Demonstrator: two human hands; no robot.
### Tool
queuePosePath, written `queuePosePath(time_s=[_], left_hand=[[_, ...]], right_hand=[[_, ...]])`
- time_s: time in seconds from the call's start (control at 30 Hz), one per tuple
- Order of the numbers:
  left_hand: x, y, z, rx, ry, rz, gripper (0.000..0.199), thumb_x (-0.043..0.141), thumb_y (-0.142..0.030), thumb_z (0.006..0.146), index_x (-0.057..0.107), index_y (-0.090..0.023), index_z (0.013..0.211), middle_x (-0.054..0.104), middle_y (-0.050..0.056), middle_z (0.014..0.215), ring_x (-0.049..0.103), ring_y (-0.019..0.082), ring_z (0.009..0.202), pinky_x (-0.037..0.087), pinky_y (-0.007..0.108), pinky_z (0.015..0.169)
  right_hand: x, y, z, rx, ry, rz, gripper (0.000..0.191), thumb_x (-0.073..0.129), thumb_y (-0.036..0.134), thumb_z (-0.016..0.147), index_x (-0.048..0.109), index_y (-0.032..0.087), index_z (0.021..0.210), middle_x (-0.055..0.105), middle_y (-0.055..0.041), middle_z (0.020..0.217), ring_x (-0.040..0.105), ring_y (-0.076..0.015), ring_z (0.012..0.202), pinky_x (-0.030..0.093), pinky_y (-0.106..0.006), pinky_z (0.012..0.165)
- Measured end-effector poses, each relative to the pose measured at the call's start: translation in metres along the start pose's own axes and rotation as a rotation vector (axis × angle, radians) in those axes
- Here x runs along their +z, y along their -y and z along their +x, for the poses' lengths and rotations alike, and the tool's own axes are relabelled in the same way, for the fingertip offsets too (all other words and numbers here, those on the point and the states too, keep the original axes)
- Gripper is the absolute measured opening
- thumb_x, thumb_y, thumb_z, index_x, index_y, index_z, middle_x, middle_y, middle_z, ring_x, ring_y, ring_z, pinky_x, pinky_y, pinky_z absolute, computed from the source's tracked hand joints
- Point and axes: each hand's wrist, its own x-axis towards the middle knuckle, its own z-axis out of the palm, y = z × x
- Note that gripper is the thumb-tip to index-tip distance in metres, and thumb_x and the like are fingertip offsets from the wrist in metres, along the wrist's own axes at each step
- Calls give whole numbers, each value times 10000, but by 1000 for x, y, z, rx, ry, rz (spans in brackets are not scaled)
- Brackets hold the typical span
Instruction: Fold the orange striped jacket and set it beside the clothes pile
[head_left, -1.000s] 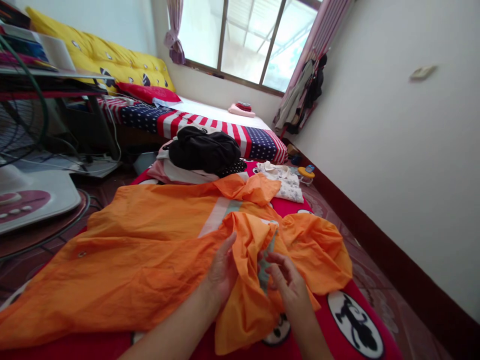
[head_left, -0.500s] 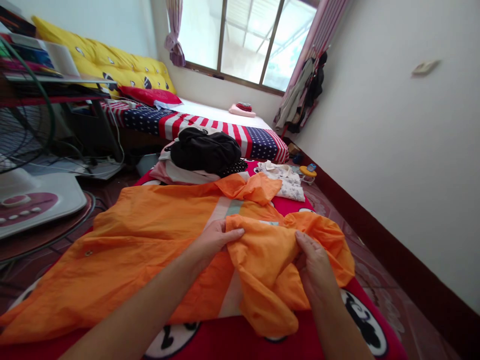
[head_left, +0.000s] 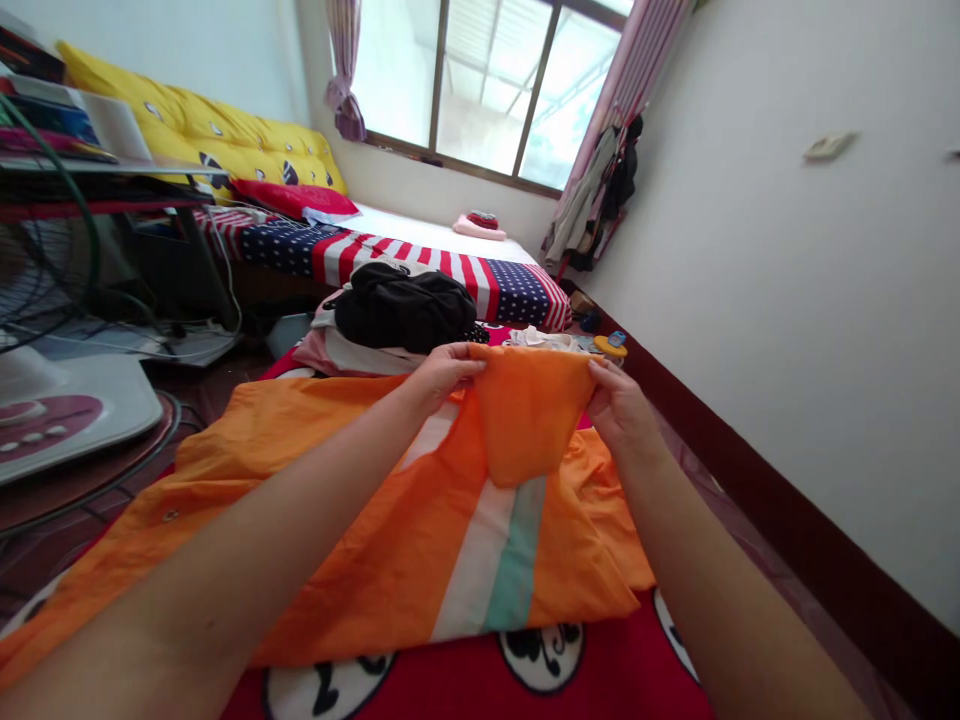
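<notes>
An orange jacket (head_left: pixel 360 590) with a white and a teal stripe lies spread over a red, patterned blanket (head_left: pixel 450 690). My left hand (head_left: pixel 448 375) pinches one upper corner of a loose orange section of it. At the opposite corner, my right hand (head_left: pixel 621 402) grips the same edge between thumb and fingers. Stretched between both hands, this section hangs down above the striped part. Whether it is the hood or a sleeve, I cannot tell. Past my hands, a white patterned garment (head_left: pixel 544 340) is mostly covered from sight.
A pile of clothes with a black garment (head_left: pixel 409 305) on top lies beyond the jacket. Farther back stands a bed with a stars-and-stripes cover (head_left: pixel 517 285). A fan base (head_left: pixel 67 420) is on the left, a yellow stool (head_left: pixel 611 346) by the right wall.
Both hands have raised the held edge up and away from me, pulling it straight. The section now hangs flat, uncovering the white and teal stripes, and hides more of the white garment.
</notes>
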Motion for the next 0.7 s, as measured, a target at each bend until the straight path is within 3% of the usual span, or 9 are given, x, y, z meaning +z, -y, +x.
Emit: queuePosePath(time_s=[0.17, 0.33, 0.43, 0.57, 0.63, 0.7], left_hand=[[-9, 40, -67, 3, 22, 111, 243, 788, -255, 612, 727, -146, 820, 726, 38, 823, 648, 182, 814, 481, 268, 782], [-13, 73, -128, -96, 37, 203, 148, 752, -268, 653, 653, -159, 664, 658, 1, 673, 618, 161, 685, 471, 261, 701], [-10, 81, -143, -67, 94, 321, 50, 657, -189, 709, 693, -168, 735, 682, 29, 771, 641, 198, 779, 486, 295, 777], [3, 82, -140, 126, 123, 471, 429, 653, -59, 613, 722, -207, 1009, 651, 65, 1184, 525, 292, 1200, 341, 386, 1082], [9, 80, -132, 163, 115, 491, 460, 672, -56, 605, 722, -218, 1034, 646, 64, 1212, 490, 306, 1248, 318, 402, 1106], [14, 75, -124, 138, 104, 441, 324, 685, -129, 679, 737, -210, 989, 686, 66, 1136, 539, 304, 1196, 379, 400, 1062]], right_hand=[[-43, -47, -87, 114, -47, -30, 138, 732, 245, 636, 712, 219, 769, 707, 7, 808, 630, -149, 782, 493, -256, 769], [-81, -72, -154, 255, -112, -103, 149, 749, 273, 626, 700, 190, 740, 693, -19, 772, 626, -180, 771, 491, -282, 753], [-82, -69, -163, 289, -132, -130, 173, 747, 317, 640, 676, 186, 728, 690, -30, 772, 633, -192, 759, 490, -285, 704], [-60, -55, -151, 232, -140, -130, 264, 753, 376, 650, 673, 188, 817, 706, -48, 875, 643, -218, 848, 501, -318, 776], [-48, -46, -141, 181, -119, -122, 280, 747, 380, 674, 673, 191, 867, 709, -48, 915, 644, -213, 888, 496, -318, 822], [-39, -37, -131, 137, -98, -109, 294, 750, 374, 684, 666, 195, 901, 710, -48, 947, 647, -207, 906, 495, -316, 843]])
